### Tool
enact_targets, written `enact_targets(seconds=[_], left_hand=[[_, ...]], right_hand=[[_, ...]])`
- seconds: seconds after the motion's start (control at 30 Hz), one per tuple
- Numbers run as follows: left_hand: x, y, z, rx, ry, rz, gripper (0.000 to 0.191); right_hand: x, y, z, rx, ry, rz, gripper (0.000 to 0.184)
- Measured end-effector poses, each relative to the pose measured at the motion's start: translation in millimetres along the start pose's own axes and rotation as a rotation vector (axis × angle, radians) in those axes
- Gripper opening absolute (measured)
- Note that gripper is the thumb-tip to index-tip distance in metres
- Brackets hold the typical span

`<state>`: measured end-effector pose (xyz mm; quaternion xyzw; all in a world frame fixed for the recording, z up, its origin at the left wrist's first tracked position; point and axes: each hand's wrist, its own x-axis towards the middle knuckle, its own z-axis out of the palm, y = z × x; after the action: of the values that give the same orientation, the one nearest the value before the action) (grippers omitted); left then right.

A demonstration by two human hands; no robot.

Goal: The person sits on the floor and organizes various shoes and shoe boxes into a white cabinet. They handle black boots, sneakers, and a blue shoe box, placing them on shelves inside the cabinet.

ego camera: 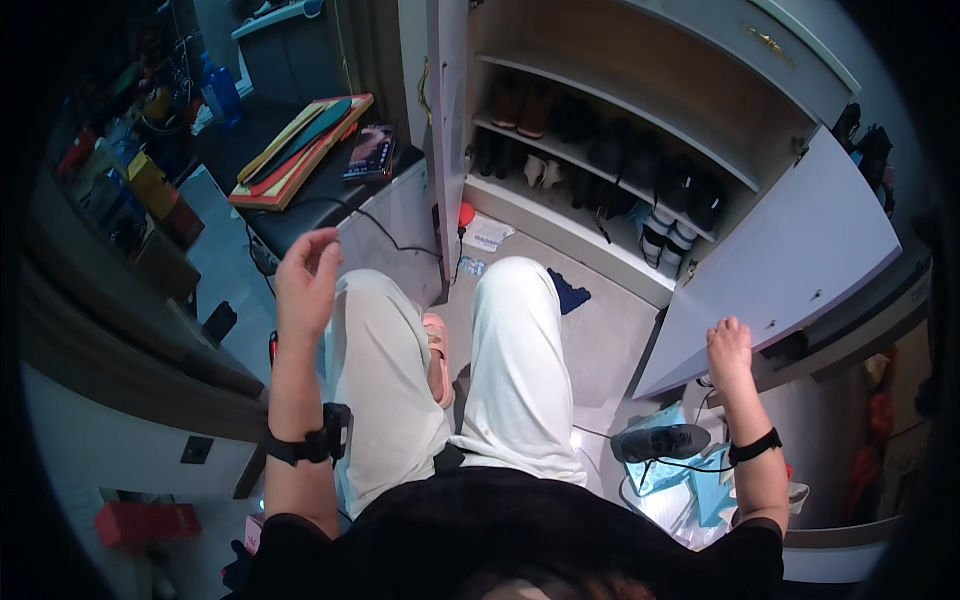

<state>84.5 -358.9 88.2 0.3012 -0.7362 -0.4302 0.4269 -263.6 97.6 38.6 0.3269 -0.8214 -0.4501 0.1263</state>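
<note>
My left hand (307, 271) is raised above my left knee, beside the black-topped cabinet (298, 225). Its fingers are loosely bent, the thumb stands off them, and I see nothing in it. On the right, my right hand (729, 349) is at the edge of the white cabinet door (780, 277). Its fingers curl away from view, so whether it touches the door is unclear. Before me stands the open shoe cabinet (615, 97), with several pairs of shoes on its lower shelves, among them brown shoes (520, 112) and white ones (541, 172).
A black shoe (660, 442) lies on light-blue packaging (660, 480) below my right hand. Insoles (300, 142) rest on a wooden board beside a phone (370, 152). A dark blue cloth (568, 291) and plastic wrappers (487, 232) lie on the floor. A cable (390, 238) hangs near my left hand.
</note>
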Motion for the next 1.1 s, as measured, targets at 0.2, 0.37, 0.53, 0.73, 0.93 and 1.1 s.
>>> enact_targets(seconds=[0.2,0.37,0.53,0.73,0.93,1.1], left_hand=[[-4,3,-25,0.073,0.114,-0.009,0.022],[-11,0,-63,0.147,0.233,-0.019,0.024],[-28,-15,-113,0.275,0.306,-0.05,0.027],[-41,-50,-181,0.163,0.333,-0.136,0.029],[-33,-126,-238,0.156,0.276,-0.257,0.029],[-5,-198,-251,0.077,0.23,-0.425,0.028]], right_hand=[[-8,9,-16,0.265,0.007,0.036,0.034],[-5,-24,-97,1.067,0.224,-0.121,0.052],[18,-88,-199,1.254,0.484,-0.474,0.042],[30,-153,-300,1.263,0.671,-0.83,0.035],[60,-220,-383,1.31,0.783,-1.049,0.024],[91,-283,-437,1.3,0.897,-1.109,0.016]])
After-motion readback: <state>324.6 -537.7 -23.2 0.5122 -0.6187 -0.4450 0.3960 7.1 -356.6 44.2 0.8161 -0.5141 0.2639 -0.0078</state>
